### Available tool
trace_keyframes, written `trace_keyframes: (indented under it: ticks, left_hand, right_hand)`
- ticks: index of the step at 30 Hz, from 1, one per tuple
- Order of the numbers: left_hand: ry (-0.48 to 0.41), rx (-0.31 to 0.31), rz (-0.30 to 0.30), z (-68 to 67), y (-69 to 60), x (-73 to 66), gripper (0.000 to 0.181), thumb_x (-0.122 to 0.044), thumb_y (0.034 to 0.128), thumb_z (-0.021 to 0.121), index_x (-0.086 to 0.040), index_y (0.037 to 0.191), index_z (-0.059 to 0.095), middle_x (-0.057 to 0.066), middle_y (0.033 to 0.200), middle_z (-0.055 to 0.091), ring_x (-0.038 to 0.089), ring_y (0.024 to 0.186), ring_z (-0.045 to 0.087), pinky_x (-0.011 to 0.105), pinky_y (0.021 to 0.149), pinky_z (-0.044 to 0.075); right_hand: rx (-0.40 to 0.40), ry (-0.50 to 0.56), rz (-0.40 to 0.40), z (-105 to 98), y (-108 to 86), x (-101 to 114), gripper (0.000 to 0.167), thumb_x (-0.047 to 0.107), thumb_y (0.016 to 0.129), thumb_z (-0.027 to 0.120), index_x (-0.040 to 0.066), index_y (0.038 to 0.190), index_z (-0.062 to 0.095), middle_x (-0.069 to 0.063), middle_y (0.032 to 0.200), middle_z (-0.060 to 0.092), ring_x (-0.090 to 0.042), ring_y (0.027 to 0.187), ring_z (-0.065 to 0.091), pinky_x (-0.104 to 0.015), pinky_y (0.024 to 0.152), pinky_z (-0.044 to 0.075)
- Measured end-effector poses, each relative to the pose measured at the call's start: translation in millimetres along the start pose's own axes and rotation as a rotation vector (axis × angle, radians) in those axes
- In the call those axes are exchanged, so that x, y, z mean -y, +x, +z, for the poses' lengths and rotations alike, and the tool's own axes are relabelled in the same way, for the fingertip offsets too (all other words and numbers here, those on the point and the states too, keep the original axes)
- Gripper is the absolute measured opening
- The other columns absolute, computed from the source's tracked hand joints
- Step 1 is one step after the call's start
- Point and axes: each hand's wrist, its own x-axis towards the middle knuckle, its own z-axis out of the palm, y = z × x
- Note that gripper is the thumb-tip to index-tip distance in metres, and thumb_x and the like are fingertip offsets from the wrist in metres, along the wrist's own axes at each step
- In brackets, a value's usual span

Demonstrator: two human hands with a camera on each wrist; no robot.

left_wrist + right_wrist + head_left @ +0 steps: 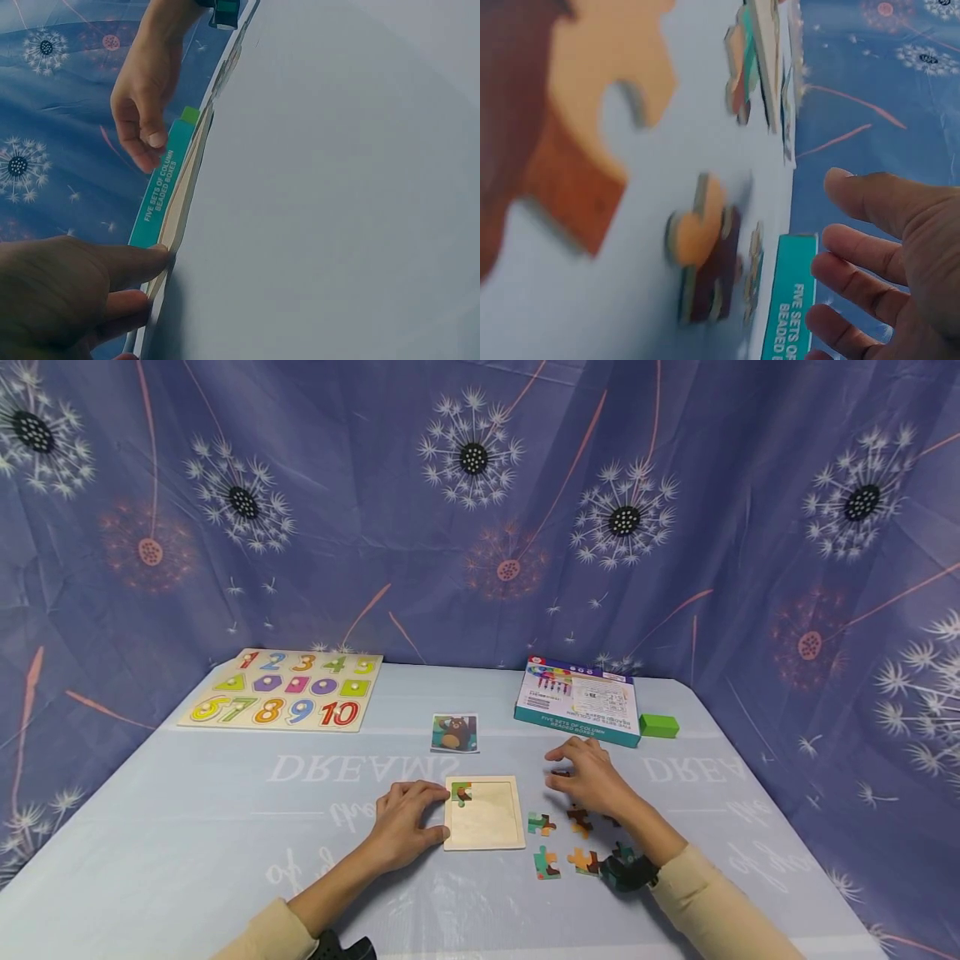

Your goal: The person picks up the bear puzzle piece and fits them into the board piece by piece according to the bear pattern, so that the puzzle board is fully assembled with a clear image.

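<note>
Left hand [408,823]: fingers spread, touching left edge of pale square wooden tray [487,822]; green-brown jigsaw piece [461,792] in its upper-left corner. Right hand [591,775]: fingers wide, empty, by loose orange-brown jigsaw pieces [579,818]. Risk: black wrist device [628,872] could sweep pieces; tray could slip if left hand lifts.

Logged from my remote seat: one tabletop play area, building type indeterminable; blue dandelion-print hanging cloth [360,460] behind, pale lettered tablecloth [225,827], number board [283,696], teal-sided box [577,702], jigsaw tray [495,818].
</note>
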Motion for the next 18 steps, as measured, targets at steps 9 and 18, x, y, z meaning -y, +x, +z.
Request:
trace_keyframes:
  ticks: [9, 18]
  left_hand:
    - [-0.002, -0.001, 0.003, 0.0, 0.1, 0.3, 0.041, -0.014, 0.0722, 0.075, -0.009, 0.112, 0.065, 0.002, 0.119, 0.061, 0.025, 0.114, 0.042, 0.054, 0.094, 0.023]
    - [-0.014, -0.001, 0.000, 0.1, -0.2, 0.7, 0.041, -0.014, 0.0723, 0.075, -0.009, 0.112, 0.065, 0.003, 0.119, 0.061, 0.026, 0.114, 0.042, 0.054, 0.095, 0.023]
  right_hand:
    - [0.023, -0.018, 0.010, 0, -1.5, -14, 0.032, 0.026, 0.080, 0.073, 0.011, 0.108, 0.068, -0.002, 0.107, 0.060, -0.022, 0.099, 0.042, -0.045, 0.089, 0.031]
    - [0.043, -0.062, 0.052, 2, -1.7, -23, 0.032, 0.024, 0.077, 0.074, 0.014, 0.108, 0.069, -0.001, 0.107, 0.060, -0.020, 0.096, 0.041, -0.039, 0.083, 0.031]
